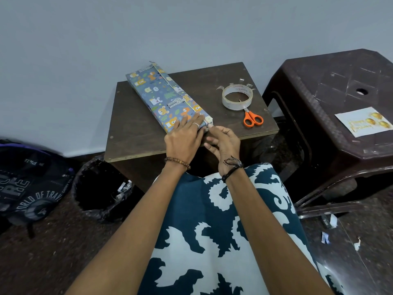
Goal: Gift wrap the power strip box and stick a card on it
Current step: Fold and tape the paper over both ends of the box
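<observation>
Beside the table [136,143], the black-lined bin [100,188] is holding paper scraps. On top, my left hand [185,137] is pressing flat on the wrapped box [163,96] while my right hand [223,141] is pinching its near end flap. The card [364,122] is lying on the stool [331,86].

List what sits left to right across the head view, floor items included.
Backpack → bin → wrapped box → tape roll → scissors → card on the stool.
</observation>
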The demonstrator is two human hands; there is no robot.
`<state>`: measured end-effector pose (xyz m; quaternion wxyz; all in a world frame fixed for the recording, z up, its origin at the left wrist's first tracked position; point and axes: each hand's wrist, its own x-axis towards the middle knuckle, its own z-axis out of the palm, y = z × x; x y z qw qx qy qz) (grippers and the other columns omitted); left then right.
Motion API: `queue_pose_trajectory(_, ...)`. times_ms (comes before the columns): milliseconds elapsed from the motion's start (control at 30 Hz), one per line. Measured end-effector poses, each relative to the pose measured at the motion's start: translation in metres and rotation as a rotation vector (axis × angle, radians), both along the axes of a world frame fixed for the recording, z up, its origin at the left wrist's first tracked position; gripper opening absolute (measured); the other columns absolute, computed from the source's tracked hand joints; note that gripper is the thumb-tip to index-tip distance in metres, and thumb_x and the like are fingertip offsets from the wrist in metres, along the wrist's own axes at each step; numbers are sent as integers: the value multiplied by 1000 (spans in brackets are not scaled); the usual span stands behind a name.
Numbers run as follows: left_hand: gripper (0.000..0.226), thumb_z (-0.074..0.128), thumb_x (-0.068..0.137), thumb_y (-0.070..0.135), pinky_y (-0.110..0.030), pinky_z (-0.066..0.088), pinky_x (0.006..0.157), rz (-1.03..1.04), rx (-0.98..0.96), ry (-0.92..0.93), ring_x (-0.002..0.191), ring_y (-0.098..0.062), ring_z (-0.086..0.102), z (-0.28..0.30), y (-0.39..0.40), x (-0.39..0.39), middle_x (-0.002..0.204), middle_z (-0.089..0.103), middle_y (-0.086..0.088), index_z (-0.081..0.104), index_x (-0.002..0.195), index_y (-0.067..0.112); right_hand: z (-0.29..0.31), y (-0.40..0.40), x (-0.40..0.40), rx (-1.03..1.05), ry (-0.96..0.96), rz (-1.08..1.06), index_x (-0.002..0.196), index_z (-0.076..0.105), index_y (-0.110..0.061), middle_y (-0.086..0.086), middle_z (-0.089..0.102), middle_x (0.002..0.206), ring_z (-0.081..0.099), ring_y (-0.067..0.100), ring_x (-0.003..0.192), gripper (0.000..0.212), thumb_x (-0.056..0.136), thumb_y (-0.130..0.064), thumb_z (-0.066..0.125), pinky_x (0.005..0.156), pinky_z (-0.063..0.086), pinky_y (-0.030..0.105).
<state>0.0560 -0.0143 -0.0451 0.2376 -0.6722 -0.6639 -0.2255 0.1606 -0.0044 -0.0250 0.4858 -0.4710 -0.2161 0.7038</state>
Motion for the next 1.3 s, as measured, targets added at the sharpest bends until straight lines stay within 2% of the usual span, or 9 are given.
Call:
queue_pose_trajectory(100, 17, 65, 78, 36, -17, 49, 52, 12, 30, 86, 80, -7, 69, 7, -4, 0, 88, 73, 10, 72, 93, 30, 3, 0, 3, -74, 66, 28, 91, 61, -9, 2, 66, 82, 58, 12, 65, 12, 90, -21, 57, 53, 53, 22)
queue_pose_trajectory(200, 20, 82, 67, 32, -18, 46, 50, -9, 49, 107, 74, -8, 67, 9, -4, -1, 83, 70, 10, 71, 83, 28, 1, 1, 4, -72, 65, 20, 90, 61, -11, 2, 65, 84, 59, 12, 67, 9, 91, -15, 53, 53, 53, 21)
queue_pose_trajectory(233, 16, 80, 69, 31, -18, 45, 51, 0, 59, 121, 74, -8, 67, 9, -4, -1, 84, 70, 10, 70, 81, 27, 0, 1, 4, -58, 56, 11, 89, 60, -12, 2, 65, 84, 59, 12, 66, 7, 91, -12, 54, 52, 53, 20)
queue_pose_trajectory(300, 7, 64, 80, 31, -19, 47, 55, -1, 56, 130, 77, -10, 68, 8, -4, -3, 87, 71, 10, 70, 80, 27, -2, 0, 2, -31, 50, -3, 86, 58, -14, 3, 66, 81, 60, 11, 62, 9, 90, -6, 55, 51, 53, 19)
queue_pose_trajectory(400, 19, 49, 83, 29, -21, 52, 58, -53, 9, 71, 82, -15, 70, 6, -1, -3, 89, 72, 6, 67, 84, 22, -3, -1, -1, -1, 59, -19, 85, 58, -14, 5, 66, 79, 62, 8, 55, 11, 88, -4, 59, 49, 53, 18)
queue_pose_trajectory(533, 25, 47, 84, 36, -18, 48, 48, -3, 13, 63, 79, -12, 70, 6, -1, -3, 88, 72, 6, 70, 86, 25, -8, -1, -8, 33, 50, -61, 86, 59, -14, 6, 67, 77, 61, 5, 49, 9, 87, -5, 61, 47, 53, 19)
queue_pose_trajectory(800, 30, 44, 84, 37, -17, 48, 47, 44, -26, 37, 79, -13, 71, 6, -1, -3, 85, 73, 4, 71, 90, 26, -11, -2, -15, 40, -10, -109, 84, 61, -15, 2, 67, 73, 51, 2, 39, 8, 86, -9, 64, 39, 46, 17)
queue_pose_trajectory(1000, 37, 37, 91, 42, -21, 44, 41, 120, -120, 29, 88, -14, 69, -7, 4, -10, 95, 70, 5, 66, 108, 27, -15, -1, -21, 69, -79, -143, 83, 61, -16, 3, 66, 71, 43, 4, 32, 7, 86, -10, 65, 33, 37, 15)
queue_pose_trajectory(1300, 34, 42, 85, 40, -16, 43, 43, 117, -75, 107, 80, -11, 70, 0, 2, -6, 87, 72, 6, 69, 101, 29, -20, -1, -34, 59, -67, -220, 78, 59, -19, 0, 54, 56, 36, 3, 29, 14, 88, -11, 62, 31, 32, 14)
